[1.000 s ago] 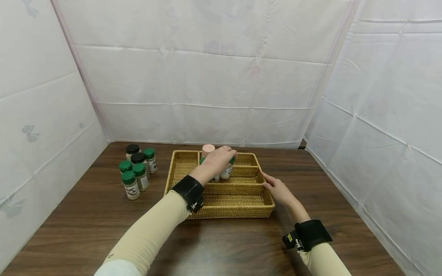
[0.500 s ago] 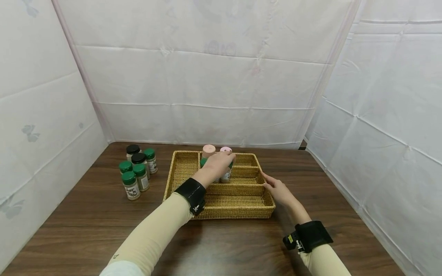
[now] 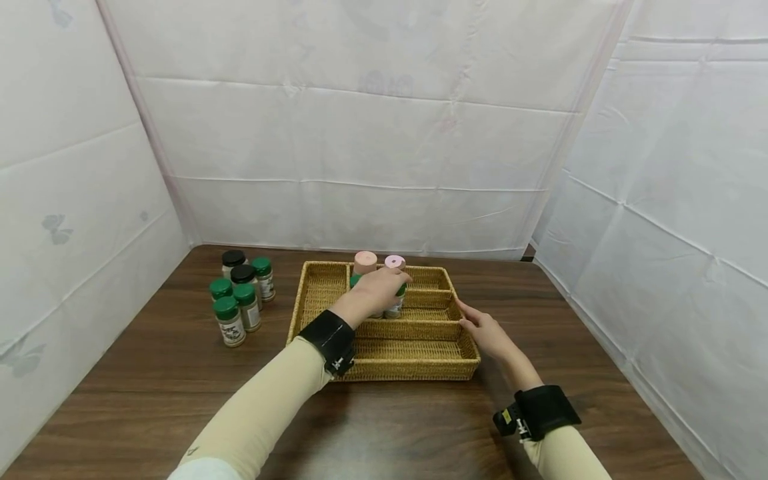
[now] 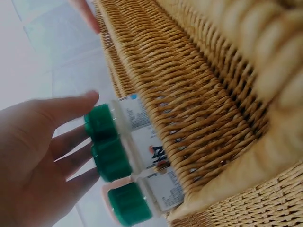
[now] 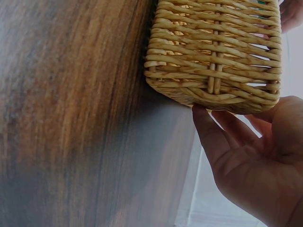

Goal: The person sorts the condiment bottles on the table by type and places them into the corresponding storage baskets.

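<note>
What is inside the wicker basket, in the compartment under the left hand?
In the wicker basket, three green-capped spice jars stand close together beside the left hand, with two pink-capped jars behind them. The hand covers the jars' bodies, so their labels cannot be read.

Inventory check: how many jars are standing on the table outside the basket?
6, clustered left of the wicker basket: two black-lidded jars and four green-lidded jars. Another could be hidden behind them.
</note>
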A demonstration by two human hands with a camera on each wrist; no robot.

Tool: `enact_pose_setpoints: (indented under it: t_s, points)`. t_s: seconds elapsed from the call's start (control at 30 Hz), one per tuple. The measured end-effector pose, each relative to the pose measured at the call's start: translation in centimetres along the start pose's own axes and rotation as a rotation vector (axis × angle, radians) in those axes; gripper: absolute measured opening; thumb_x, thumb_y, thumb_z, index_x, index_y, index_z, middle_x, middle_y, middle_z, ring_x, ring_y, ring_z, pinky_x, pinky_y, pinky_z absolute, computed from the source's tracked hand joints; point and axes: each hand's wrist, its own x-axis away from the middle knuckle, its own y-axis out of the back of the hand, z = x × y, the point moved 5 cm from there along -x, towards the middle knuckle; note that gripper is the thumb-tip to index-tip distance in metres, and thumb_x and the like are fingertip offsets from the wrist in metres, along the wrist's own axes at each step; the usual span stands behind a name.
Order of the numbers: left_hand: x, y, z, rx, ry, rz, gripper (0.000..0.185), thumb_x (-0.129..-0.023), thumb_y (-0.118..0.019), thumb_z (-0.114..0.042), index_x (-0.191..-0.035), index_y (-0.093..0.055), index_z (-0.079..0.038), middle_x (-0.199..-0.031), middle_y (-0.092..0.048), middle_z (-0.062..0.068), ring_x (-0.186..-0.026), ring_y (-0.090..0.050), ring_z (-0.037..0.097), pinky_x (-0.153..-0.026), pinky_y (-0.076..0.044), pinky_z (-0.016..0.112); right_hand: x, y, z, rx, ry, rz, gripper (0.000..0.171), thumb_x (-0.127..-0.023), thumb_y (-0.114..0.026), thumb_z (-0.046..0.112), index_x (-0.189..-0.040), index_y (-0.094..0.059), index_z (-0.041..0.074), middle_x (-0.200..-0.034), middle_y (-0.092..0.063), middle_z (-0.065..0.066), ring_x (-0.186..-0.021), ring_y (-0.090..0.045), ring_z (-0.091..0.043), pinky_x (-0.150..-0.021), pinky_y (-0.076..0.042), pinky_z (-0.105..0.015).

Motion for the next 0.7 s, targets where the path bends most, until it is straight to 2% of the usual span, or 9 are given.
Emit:
enact_pose_setpoints:
  t_s: [0.13,0.33,0.47,0.6,0.7]
  points:
    - [0.6,0.8,0.1,0.059,-0.024,0.004,0.055,-0.098,-0.064,-0.029,-0.149,-0.046,-0.021,-0.153,-0.048,0.004,-0.137,-0.050,0.025,-0.104,-0.051,0.040,-0.2,0.4,-0.1,-0.016,0.003,0.010,0.055,-0.109,-0.039,0.015,-0.160,-0.020,0.015,-0.163,-0.023,-0.023,-0.144,-0.034,-0.045,-0.115,-0.035,-0.062]
    - [1.8,2.5,0.8,0.128,-0.039,-0.043,0.050,-0.099,-0.065,-0.024,-0.146,-0.050,-0.019,-0.146,-0.055,0.004,-0.132,-0.055,0.023,-0.102,-0.053,0.039,-0.2,0.7,-0.4,-0.003,0.022,0.012,0.055,-0.109,-0.039,0.013,-0.160,-0.020,0.013,-0.162,-0.023,-0.024,-0.145,-0.032,-0.045,-0.115,-0.034,-0.062]
    - [3.5,4.0,1.8,0.178,-0.006,-0.078,0.050,-0.099,-0.064,-0.025,-0.146,-0.050,-0.018,-0.147,-0.054,0.005,-0.132,-0.055,0.025,-0.105,-0.051,0.043,-0.1,0.6,-0.5,-0.002,0.031,0.021,0.055,-0.109,-0.039,0.014,-0.160,-0.020,0.012,-0.163,-0.022,-0.024,-0.147,-0.028,-0.045,-0.117,-0.032,-0.062]
    - [5.5,5.5,2.7,0.217,0.028,-0.144,0.049,-0.099,-0.064,-0.028,-0.146,-0.050,-0.018,-0.151,-0.050,0.006,-0.138,-0.049,0.028,-0.114,-0.044,0.048,0.0,0.7,-0.5,0.000,0.034,0.023,0.054,-0.109,-0.039,0.015,-0.160,-0.020,0.012,-0.163,-0.021,-0.024,-0.147,-0.027,-0.045,-0.117,-0.031,-0.063]
    - [6.9,6.4,3.5,0.243,0.041,-0.198,0.049,-0.099,-0.064,-0.028,-0.144,-0.051,-0.017,-0.150,-0.051,0.006,-0.137,-0.051,0.028,-0.112,-0.045,0.049,0.2,0.9,-0.6,0.016,0.032,0.020,0.054,-0.109,-0.038,0.015,-0.160,-0.019,0.012,-0.163,-0.022,-0.024,-0.146,-0.029,-0.046,-0.116,-0.033,-0.063]
